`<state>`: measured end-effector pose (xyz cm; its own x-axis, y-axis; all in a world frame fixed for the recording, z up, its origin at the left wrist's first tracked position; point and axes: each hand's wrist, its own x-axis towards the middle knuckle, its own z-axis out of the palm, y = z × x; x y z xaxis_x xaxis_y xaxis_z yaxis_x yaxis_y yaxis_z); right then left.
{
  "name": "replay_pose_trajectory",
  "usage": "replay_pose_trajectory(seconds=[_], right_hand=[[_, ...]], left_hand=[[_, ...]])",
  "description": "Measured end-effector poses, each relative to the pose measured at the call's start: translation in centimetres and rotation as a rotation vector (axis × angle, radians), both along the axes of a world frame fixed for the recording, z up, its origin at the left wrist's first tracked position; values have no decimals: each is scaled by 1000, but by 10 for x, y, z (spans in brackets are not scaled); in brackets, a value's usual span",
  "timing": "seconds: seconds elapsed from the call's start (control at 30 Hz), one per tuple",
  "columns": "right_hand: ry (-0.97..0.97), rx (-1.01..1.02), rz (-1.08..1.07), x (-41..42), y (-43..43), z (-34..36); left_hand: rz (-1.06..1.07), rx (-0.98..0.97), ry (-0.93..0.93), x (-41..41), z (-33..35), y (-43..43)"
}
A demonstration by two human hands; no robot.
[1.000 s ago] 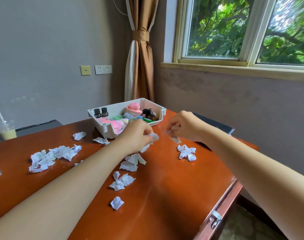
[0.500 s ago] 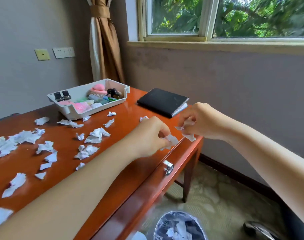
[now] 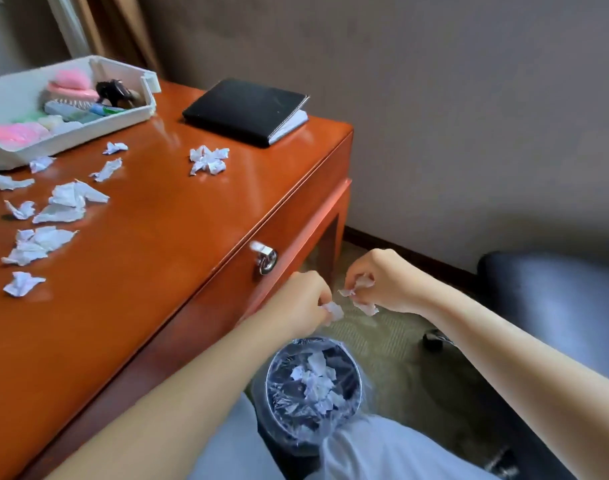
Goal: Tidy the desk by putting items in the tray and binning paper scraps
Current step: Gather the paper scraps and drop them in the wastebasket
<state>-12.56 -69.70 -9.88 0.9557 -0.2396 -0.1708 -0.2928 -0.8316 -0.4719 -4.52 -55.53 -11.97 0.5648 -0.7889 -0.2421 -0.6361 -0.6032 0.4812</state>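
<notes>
Currently: desk [image 3: 157,244] fills the view from 7 to 11 o'clock. Dark chair [image 3: 556,299] stands on the floor at 3 o'clock.

Tray [image 3: 88,129] sits on the desk at 10 o'clock, with a pink brush [image 3: 71,83] and other small items inside, too blurred to name. Black notebook [image 3: 244,110] lies flat at 3 o'clock of the tray, near the desk's far corner.

Bin [image 3: 269,379] is on the floor at 6 o'clock, lined with clear film, with white paper [image 3: 313,379] in it.

Left hand [image 3: 303,303] is off the desk edge, at 12 o'clock of the bin in the view, fingers curled, pinching a white scrap [image 3: 332,310]. Right hand [image 3: 382,282] is at 3 o'clock of the left, apart from it, fingers curled round more scraps [image 3: 365,308].

Loose scraps [image 3: 71,199] lie on the desk at 9 o'clock, with one cluster [image 3: 207,160] at 7 o'clock of the notebook. Metal knob [image 3: 266,259] sits on the drawer front, at 11 o'clock of the left hand.
</notes>
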Motion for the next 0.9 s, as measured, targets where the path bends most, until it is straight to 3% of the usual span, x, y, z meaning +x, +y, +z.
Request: replay_pose_trajectory(seconds=[0.5, 0.73, 0.9], right_hand=[[346, 124, -184, 28, 16, -208], [401, 166, -225, 31, 23, -249], [409, 146, -162, 30, 23, -247]], left_hand=[[270, 179, 259, 26, -177, 0], [262, 235, 349, 22, -219, -6], [154, 290, 452, 19, -214, -1]])
